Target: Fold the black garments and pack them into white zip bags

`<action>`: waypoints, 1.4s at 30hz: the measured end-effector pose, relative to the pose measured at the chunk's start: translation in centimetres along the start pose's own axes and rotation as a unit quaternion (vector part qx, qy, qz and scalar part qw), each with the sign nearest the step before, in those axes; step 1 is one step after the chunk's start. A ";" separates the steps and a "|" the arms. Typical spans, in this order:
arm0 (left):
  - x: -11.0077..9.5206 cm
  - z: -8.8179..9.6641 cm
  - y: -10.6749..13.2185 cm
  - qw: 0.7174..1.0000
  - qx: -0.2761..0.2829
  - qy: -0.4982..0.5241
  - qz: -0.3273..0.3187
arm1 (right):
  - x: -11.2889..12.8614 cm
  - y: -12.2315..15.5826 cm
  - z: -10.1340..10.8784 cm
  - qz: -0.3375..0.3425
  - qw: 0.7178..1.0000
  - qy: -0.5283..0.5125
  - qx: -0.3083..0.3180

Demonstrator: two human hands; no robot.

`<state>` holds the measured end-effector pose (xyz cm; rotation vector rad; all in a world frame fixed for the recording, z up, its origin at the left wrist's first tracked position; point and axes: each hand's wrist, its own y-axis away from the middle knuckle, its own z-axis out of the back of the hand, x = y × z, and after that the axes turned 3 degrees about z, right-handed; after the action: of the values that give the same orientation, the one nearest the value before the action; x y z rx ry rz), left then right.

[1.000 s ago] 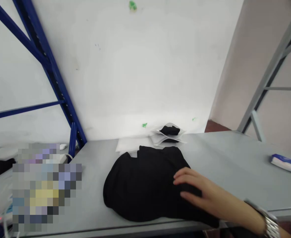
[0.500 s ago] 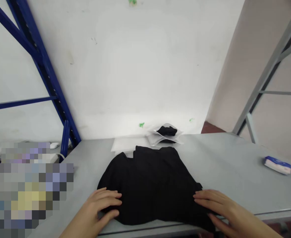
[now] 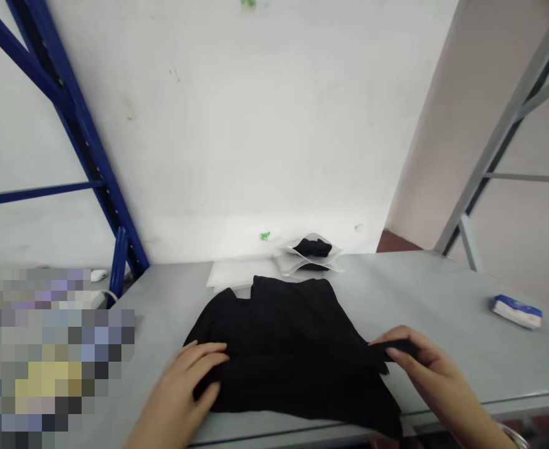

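A black garment (image 3: 293, 349) lies spread on the grey table in front of me, its lower right corner reaching past the front edge. On its left side rests my left hand (image 3: 194, 380), fingers apart and pressing lightly on the cloth. My right hand (image 3: 414, 355) pinches a strip of the garment at the right side between thumb and fingers, lifted a little off the table. The exact kind of garment cannot be made out.
Behind the garment are white flat bags (image 3: 234, 273) and clear bags with black cloth inside (image 3: 314, 248). A blue-and-white tissue pack (image 3: 517, 312) lies on the grey table (image 3: 452, 305) at right. A blue rack post (image 3: 91, 149) rises at left, near a blurred-out area.
My right hand has gone from lying flat on the garment to gripping and raising its right side. My left hand has stayed nearly in place on the cloth.
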<state>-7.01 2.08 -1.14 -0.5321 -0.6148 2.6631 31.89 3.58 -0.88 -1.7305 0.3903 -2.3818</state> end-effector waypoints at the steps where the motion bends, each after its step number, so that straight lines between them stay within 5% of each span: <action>1: 0.8 0.7 0.0 1.000 0.008 0.023 0.016 | -0.3 -0.1 0.1 0.004 1.000 -0.001 -0.015; 6: 2.6 2.7 -1.3 0.985 0.041 0.090 0.143 | -1.2 -0.6 -0.9 -0.024 0.998 0.056 0.005; 10: 2.6 2.5 -3.8 0.979 0.075 -0.040 0.187 | -1.5 -1.8 -1.9 -0.029 0.983 0.170 0.056; 13: 1.9 2.4 -6.4 0.976 0.092 -0.106 0.164 | -1.0 -4.2 -1.9 0.024 0.965 0.253 0.063; 18: -0.5 0.4 -11.5 0.991 0.129 -0.030 0.028 | 0.5 -10.3 -2.9 0.173 0.930 0.301 0.123; 23: -0.7 -4.3 -14.3 0.988 0.151 0.005 -0.019 | -1.7 -14.1 -5.4 0.180 0.912 0.329 0.166; 26: -0.7 -4.9 -14.7 0.993 0.118 -0.004 -0.010 | -2.1 -14.1 -5.5 0.184 0.914 0.334 0.140; 30: -2.3 -2.0 -13.2 0.995 0.099 0.015 -0.018 | 0.1 -11.2 -3.1 0.202 0.921 0.312 0.116; 33: -2.9 0.4 -9.4 0.993 0.112 0.032 -0.018 | 1.8 -7.5 -1.2 0.193 0.924 0.283 0.171; 37: -0.6 1.1 -3.1 0.983 0.014 -0.058 0.176 | 1.9 -4.0 -0.3 0.134 0.921 0.274 0.241; 39: 0.9 0.7 -1.0 0.956 -0.018 -0.092 0.277 | 1.0 -3.9 -0.5 0.137 0.935 0.276 0.176; 42: 2.0 0.2 0.2 0.932 0.006 -0.051 0.358 | -0.9 -5.2 -1.1 0.146 0.939 0.295 0.097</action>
<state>-8.90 2.71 -1.65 -0.7259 -0.4934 3.3943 31.18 8.91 -0.39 -0.7834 0.4305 -2.5559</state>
